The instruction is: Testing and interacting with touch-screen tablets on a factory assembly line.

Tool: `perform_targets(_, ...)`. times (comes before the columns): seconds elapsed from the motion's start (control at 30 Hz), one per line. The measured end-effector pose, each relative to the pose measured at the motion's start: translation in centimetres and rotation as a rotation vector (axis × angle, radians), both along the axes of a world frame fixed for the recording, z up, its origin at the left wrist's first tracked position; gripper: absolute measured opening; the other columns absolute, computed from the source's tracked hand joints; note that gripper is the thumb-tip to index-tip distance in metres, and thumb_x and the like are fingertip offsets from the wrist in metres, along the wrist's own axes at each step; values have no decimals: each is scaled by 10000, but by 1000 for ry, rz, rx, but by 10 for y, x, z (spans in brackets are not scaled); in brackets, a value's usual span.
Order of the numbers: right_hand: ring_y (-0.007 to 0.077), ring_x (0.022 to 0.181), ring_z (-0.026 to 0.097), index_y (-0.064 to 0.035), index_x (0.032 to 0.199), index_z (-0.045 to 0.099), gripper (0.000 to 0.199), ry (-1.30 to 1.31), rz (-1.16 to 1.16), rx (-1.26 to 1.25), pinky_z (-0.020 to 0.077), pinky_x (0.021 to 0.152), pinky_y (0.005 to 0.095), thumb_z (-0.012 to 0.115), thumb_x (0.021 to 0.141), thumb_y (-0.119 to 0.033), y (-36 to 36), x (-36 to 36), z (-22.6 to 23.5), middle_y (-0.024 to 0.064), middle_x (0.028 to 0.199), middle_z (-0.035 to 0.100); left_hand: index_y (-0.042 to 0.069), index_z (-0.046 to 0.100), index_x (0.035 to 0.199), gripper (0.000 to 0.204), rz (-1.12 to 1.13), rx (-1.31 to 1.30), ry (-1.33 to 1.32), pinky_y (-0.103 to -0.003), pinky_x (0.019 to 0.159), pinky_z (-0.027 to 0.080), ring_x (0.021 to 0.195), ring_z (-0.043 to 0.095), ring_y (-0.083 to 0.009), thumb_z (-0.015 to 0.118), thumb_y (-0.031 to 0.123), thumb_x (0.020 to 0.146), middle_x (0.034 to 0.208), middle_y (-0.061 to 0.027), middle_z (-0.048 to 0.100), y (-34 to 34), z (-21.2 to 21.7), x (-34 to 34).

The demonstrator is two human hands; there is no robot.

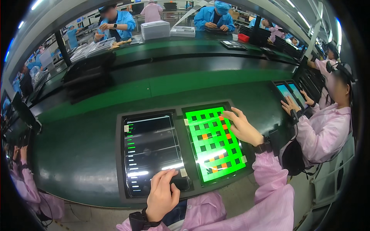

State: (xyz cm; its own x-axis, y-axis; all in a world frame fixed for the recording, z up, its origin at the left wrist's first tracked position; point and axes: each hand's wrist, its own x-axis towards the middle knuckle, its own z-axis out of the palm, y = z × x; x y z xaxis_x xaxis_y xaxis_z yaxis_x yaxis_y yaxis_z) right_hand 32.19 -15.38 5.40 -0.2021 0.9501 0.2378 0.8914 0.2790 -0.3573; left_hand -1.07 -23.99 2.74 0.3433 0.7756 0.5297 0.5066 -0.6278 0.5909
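Side by side in a dark foam tray (pixel 182 133) lie two tablets. The left tablet (pixel 154 144) has a black screen with a column of small green and white text lines. Bright green fills the right tablet (pixel 197 158), patterned with black squares and several orange ones. My left hand (pixel 163 194) rests with loosely bent fingers at the lower right of the left tablet, holding nothing. Over the upper right edge of the green screen, my right hand (pixel 244 128) reaches with fingers apart, its fingertips at the orange squares; whether they touch the glass is hard to tell.
The tray lies on a green workbench (pixel 77 154). At right a co-worker in pink (pixel 323 123) handles another pair of tablets (pixel 291 94). A dark stack of trays (pixel 88 73) stands at the far left. Beyond are a white box (pixel 155 30) and people in blue.
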Motion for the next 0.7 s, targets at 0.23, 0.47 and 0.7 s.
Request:
perform_targets(0.23, 413, 1249, 380, -11, 1237, 484, 426, -74, -9, -304, 349, 1026, 486, 500, 812, -14, -66, -27, 37, 192, 1122, 593, -52, 469, 1203, 514, 8, -6, 27, -393, 887, 455, 1045, 534, -334, 547, -95, 697, 1000, -150, 655, -1, -1, -3)
perform_targets(0.47, 417, 1240, 376, -34, 1294, 412, 554, -14, 201, -147, 316, 1047, 476, 500, 751, 36, -35, -64, 17, 192, 1041, 581, -53, 481, 1192, 509, 17, 1, 8, -391, 881, 458, 1028, 544, -336, 541, -105, 689, 989, -155, 658, -2, 0, -1)
perform_targets(0.7, 427, 1211, 400, 1, 1256, 432, 538, -227, 297, -214, 347, 993, 549, 538, 728, 4, -98, -71, 30, 232, 1124, 541, -51, 487, 1188, 508, 22, -5, 7, -388, 875, 461, 1027, 546, -332, 538, -109, 685, 985, -153, 659, -1, 1, 0)
